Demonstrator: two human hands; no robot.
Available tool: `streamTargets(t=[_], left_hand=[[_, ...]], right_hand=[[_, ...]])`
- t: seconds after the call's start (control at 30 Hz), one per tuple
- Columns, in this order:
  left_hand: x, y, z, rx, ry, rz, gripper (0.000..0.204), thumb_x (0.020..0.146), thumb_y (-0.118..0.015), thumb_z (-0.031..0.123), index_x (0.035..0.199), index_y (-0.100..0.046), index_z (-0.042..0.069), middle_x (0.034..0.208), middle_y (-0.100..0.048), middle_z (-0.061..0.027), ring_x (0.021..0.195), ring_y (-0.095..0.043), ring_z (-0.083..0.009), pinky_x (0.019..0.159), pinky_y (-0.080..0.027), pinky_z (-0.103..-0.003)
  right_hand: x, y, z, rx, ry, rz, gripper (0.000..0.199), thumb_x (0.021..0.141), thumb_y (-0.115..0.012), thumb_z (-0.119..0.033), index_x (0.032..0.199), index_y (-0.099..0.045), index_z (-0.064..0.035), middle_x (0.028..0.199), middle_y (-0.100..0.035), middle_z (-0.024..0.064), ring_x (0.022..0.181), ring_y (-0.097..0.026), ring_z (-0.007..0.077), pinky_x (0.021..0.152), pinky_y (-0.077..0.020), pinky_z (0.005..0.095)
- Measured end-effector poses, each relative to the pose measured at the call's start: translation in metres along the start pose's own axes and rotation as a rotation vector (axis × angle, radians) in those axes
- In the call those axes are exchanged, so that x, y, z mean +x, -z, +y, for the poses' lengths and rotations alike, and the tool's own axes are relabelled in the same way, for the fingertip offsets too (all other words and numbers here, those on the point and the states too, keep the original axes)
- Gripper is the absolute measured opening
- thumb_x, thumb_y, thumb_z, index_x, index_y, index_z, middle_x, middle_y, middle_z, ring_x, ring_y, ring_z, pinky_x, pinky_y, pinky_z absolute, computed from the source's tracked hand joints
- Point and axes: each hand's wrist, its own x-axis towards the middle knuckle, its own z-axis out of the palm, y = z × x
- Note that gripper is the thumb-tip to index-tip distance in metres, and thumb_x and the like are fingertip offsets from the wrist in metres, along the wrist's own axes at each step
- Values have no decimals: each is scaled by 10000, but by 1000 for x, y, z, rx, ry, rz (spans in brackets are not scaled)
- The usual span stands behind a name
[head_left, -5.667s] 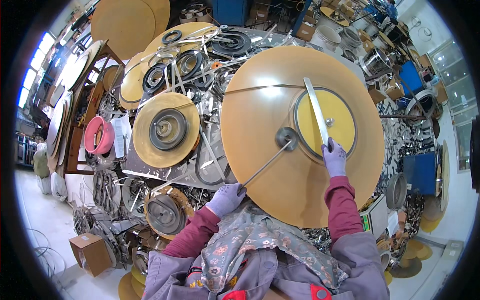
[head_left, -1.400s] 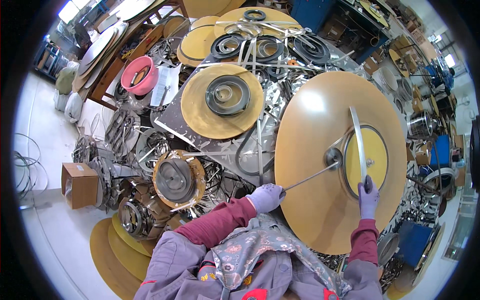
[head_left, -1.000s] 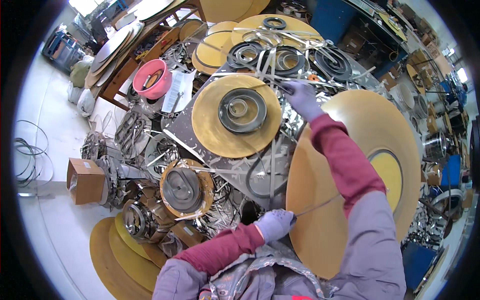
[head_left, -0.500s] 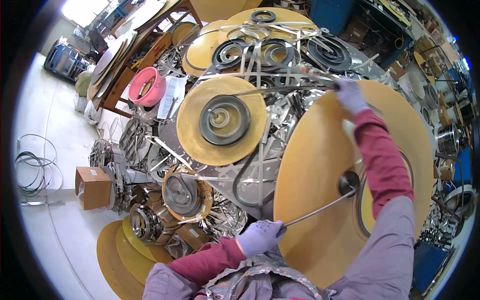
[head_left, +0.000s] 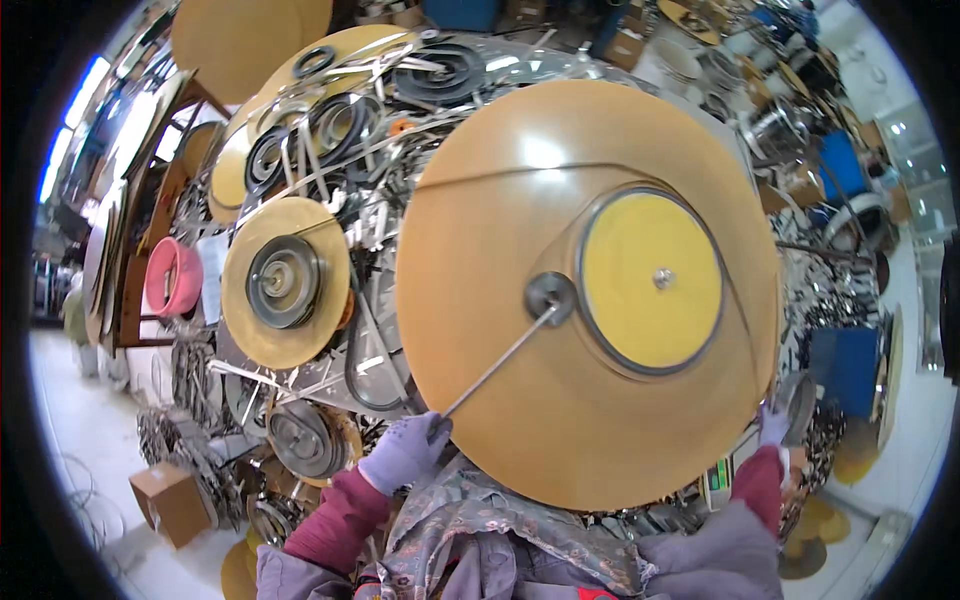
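Closed around the lower end of a thin metal rod is my left hand, in a pale purple glove. The rod slants up to a dark round piece in front of the large tan disc. A round yellow centre with a dark rim sits on that disc. A narrow dark strip crosses the upper face and loops round the centre's right side. My right hand, gloved too, is at the disc's lower right edge; its fingers are smeared and partly hidden.
Left of the large disc stands a smaller tan disc carrying a grey coil. Loose metal strips and dark coils cover the table behind. A pink tub and a cardboard box are at the left. A blue bin stands right.
My right hand has left the strip above the disc and come down to its lower right edge. My left hand still grips the rod. The view has swung right.
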Motion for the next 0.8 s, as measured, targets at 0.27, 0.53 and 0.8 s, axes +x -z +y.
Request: streamTargets(t=[0.27,0.53,0.8], left_hand=[[23,15,-4,85,-131,34,305,915,-501,258,857,-594,-27,751,-601,-252,760,-593,-424,672,-458,-475],[20,24,-19,148,-164,4,310,919,-487,265,873,-604,-17,792,-615,-248,800,-594,-418,711,-455,-478],[0,17,-43,199,-145,24,293,875,-523,256,925,-593,-24,839,-627,-244,824,-600,-416,735,-472,-472]], right_hand=[[-259,51,16,803,-385,-304,298,863,-578,-338,891,-630,-46,652,-571,30,441,-466,88,399,-355,230],[-356,119,-105,865,-274,-754,439,848,-583,-311,1160,-571,-2,751,-551,-8,631,-489,65,519,-363,205],[-352,54,-261,997,-119,-817,545,901,-563,-279,1352,-416,-10,733,-485,-18,561,-423,53,481,-343,187]])
